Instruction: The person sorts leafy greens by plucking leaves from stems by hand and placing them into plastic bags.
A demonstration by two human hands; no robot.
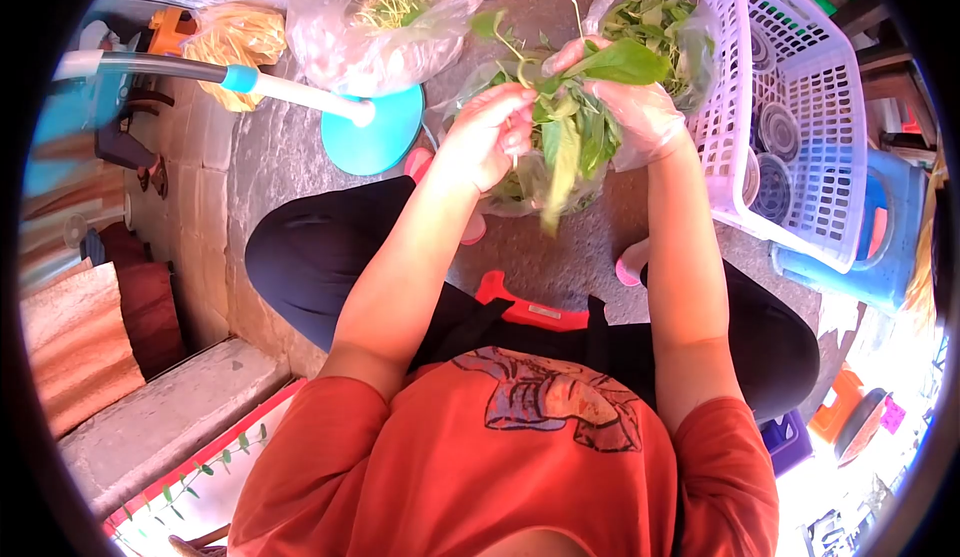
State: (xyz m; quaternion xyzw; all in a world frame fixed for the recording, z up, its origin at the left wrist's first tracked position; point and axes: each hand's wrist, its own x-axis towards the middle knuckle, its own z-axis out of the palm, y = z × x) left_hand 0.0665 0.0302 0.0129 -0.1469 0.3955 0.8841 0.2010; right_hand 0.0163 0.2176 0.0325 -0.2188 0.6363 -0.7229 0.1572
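Above a plastic bag between my knees, my right hand (635, 112), in a clear plastic glove, holds a bunch of leafy green stems (575, 122). A broad leaf lies across its fingers, and other leaves hang down below. On the bunch's left side, my left hand (485, 137) is closed with thumb and fingertips pinching a thin curled stem (522, 72). Beneath the hands, a clear bag with greens (510, 192) is partly hidden. Just past my right hand stands another clear bag of green leaves (655, 32).
A large clear bag (380, 42) with thin stems lies ahead left, by a fan's turquoise round base (372, 142) and white pole (290, 94). To the right, a white plastic basket (725, 127) holds round items. Beyond it sits a blue plastic stool (900, 217).
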